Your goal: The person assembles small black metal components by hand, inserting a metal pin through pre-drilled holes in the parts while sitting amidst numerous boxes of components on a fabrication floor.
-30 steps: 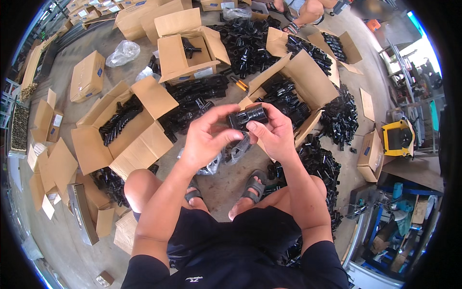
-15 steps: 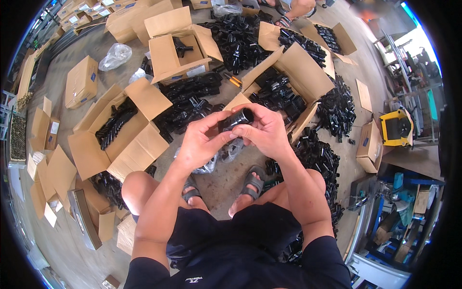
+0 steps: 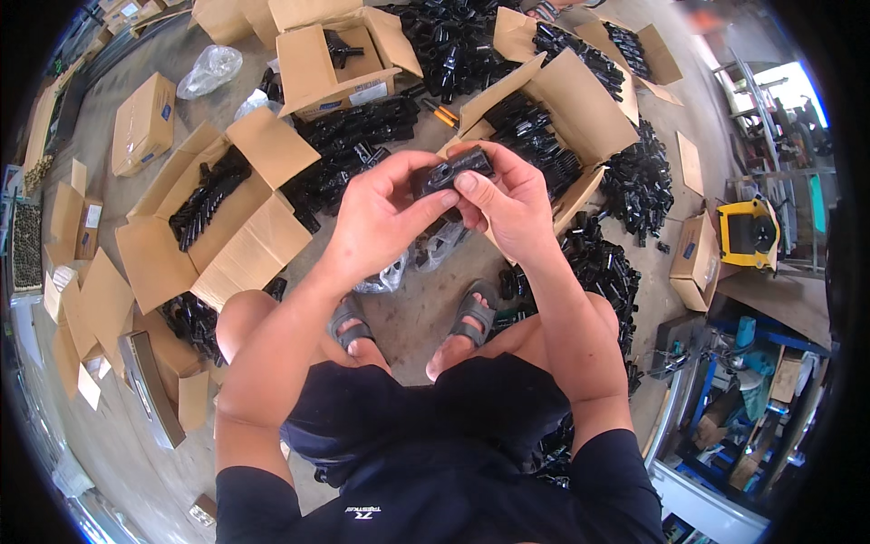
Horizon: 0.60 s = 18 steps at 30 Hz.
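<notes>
Both of my hands grip a short, glossy black tubular part [image 3: 471,163] in front of me, above my feet. My left hand [image 3: 385,204] is closed on its left end, thumb along the near side. My right hand [image 3: 510,192] pinches the right end, with the thumb on top. Some of the part is hidden behind my fingers. Beyond it lies a heap of similar black parts [image 3: 353,131], and an open carton [image 3: 584,100] holding more of them stands just past my right hand.
On the left is an open carton [image 3: 159,263] with a few black parts inside. Loose black parts [image 3: 594,272] are heaped by my right leg. Clear plastic bags [image 3: 439,247] lie between my feet and hands. Orange-handled tools [image 3: 442,114] rest beyond. A yellow-framed object [image 3: 749,233] stands far right.
My hands have moved a little farther out, and the black part has turned: its open round end faced me before, and now its side shows. My view has shifted slightly.
</notes>
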Motion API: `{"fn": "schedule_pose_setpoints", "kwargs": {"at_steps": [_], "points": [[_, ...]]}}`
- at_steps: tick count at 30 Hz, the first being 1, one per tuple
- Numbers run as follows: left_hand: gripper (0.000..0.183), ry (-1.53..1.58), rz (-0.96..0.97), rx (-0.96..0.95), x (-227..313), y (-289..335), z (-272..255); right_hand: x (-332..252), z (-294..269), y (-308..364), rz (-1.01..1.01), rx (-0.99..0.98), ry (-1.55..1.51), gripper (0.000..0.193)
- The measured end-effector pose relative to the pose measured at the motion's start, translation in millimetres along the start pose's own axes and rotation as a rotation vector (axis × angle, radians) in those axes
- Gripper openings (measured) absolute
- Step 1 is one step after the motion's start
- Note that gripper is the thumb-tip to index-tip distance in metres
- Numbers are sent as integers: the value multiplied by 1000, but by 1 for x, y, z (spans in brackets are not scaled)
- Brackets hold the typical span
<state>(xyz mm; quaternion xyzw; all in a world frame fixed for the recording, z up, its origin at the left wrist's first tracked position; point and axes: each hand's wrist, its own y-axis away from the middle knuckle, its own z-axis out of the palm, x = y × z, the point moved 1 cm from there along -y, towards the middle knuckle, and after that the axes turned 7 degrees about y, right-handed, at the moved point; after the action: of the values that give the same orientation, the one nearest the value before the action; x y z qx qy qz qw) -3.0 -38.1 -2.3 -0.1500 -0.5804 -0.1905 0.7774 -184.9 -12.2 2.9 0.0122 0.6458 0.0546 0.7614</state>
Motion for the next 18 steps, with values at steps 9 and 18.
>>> {"fn": "schedule_pose_setpoints", "kwargs": {"at_steps": [9,18], "points": [[28,72,97,322,16,-18,-40,42,-14,-22,103,48,80,38],[31,-22,273,495,29,-21,-83,251,46,-9,-132,-338,1298,21]]}}
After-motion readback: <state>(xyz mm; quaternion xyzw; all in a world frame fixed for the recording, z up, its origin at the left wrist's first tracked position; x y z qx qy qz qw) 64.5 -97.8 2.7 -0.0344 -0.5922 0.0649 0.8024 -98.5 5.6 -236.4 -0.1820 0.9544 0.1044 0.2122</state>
